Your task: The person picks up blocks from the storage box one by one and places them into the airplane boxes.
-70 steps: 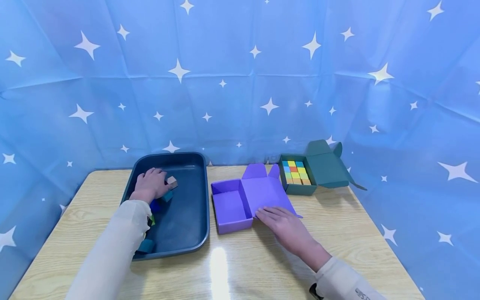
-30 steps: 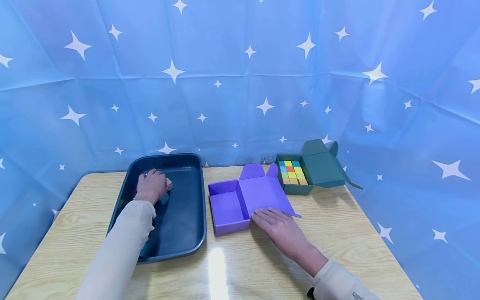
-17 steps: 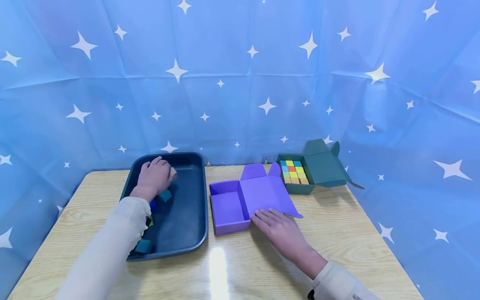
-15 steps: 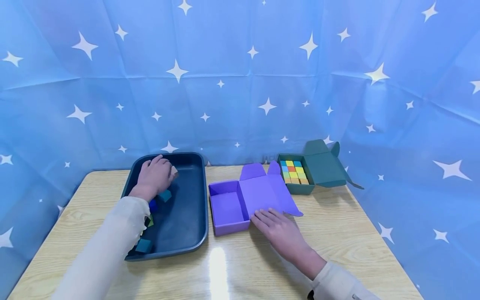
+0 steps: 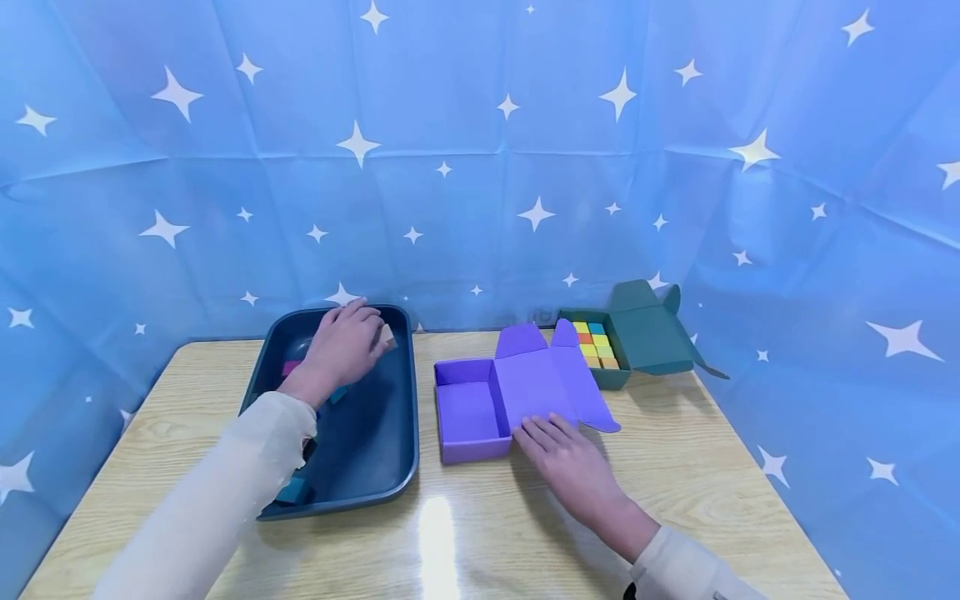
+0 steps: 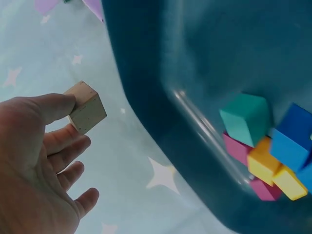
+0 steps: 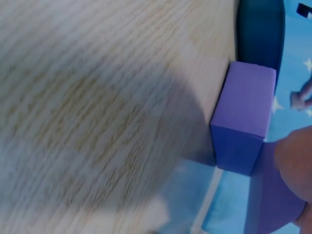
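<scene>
A pale wooden cube (image 6: 87, 108), dark-specked and crisp-edged, is pinched between the thumb and forefinger of the left hand (image 5: 341, 347), the other fingers loosely bent. It is held raised near the far end of the dark blue, round-cornered tray (image 5: 375, 446). Nearly straight fingers of the right hand (image 5: 567, 465) are laid on the purple cardboard lid (image 5: 534, 387); whether it is pinched cannot be told.

A booth-like nook: a wood-grain table (image 5: 540, 558) screened by star-print cloth (image 5: 465, 100).
The creased blue cloth fills the upper frame and hangs down its left and right edges; a bright reflection (image 5: 438, 542) lies at bottom centre. The wider room cannot be told.
</scene>
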A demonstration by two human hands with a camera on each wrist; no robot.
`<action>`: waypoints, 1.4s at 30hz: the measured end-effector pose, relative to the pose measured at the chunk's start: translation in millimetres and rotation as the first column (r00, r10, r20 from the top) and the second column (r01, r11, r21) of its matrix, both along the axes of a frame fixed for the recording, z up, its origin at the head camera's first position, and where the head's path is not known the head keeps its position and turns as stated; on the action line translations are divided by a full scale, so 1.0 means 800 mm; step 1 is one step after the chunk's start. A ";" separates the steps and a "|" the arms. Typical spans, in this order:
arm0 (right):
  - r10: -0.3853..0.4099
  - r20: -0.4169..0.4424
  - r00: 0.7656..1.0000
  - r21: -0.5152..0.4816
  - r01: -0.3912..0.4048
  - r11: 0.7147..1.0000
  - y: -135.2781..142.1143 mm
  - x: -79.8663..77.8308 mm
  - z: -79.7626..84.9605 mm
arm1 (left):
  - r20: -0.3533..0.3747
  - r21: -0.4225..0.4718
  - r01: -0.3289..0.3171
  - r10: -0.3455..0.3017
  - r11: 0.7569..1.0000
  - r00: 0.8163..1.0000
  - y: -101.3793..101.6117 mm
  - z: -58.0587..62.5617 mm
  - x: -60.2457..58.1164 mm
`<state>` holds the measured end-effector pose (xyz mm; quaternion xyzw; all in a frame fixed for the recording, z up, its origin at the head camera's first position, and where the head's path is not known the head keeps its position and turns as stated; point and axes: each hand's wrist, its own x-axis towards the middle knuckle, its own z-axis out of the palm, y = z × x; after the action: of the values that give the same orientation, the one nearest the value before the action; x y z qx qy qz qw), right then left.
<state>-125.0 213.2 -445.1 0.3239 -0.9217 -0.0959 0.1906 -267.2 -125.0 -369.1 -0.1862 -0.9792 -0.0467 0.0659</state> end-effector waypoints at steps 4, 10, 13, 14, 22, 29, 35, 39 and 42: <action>-0.008 0.011 1.000 -0.006 0.008 1.000 0.003 -0.001 -0.001 | -0.012 -0.003 0.038 -0.038 0.999 0.999 0.024 0.000 0.000; -0.016 0.004 1.000 0.002 0.016 1.000 0.007 -0.001 -0.003 | -0.015 -0.045 0.104 -0.105 0.994 0.994 0.066 -0.003 -0.004; -0.011 -0.003 1.000 -0.006 0.011 1.000 0.007 -0.002 -0.003 | -0.007 -0.078 0.122 -0.123 0.989 0.992 0.084 -0.008 -0.005; -0.010 -0.004 1.000 -0.010 0.010 1.000 0.007 -0.002 -0.003 | -0.004 -0.087 0.126 -0.127 0.988 0.992 0.089 -0.010 -0.006; -0.016 0.004 1.000 -0.016 0.016 1.000 0.008 -0.001 -0.003 | 0.068 -0.087 0.140 -0.134 0.986 0.989 0.114 -0.028 -0.009; -0.023 -0.004 1.000 -0.008 0.023 1.000 0.011 0.000 -0.003 | 0.108 -0.100 0.153 -0.142 0.983 0.984 0.123 -0.042 -0.010; -0.012 -0.010 1.000 -0.022 0.011 1.000 0.012 -0.001 -0.003 | 0.116 -0.080 0.152 -0.142 0.985 0.983 0.128 -0.052 -0.014; -0.013 -0.002 1.000 -0.022 0.013 1.000 0.013 0.000 -0.003 | 0.119 -0.040 0.153 -0.147 0.987 0.982 0.129 -0.058 -0.017; -0.017 0.002 1.000 -0.025 0.017 1.000 0.015 0.000 -0.003 | 0.109 -0.028 0.174 -0.170 0.984 0.979 0.129 -0.063 -0.018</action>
<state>-124.7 225.0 -447.7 0.3136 -0.9257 -0.0856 0.1931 -281.3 -21.7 -419.7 -0.2684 -0.9623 -0.0440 0.0058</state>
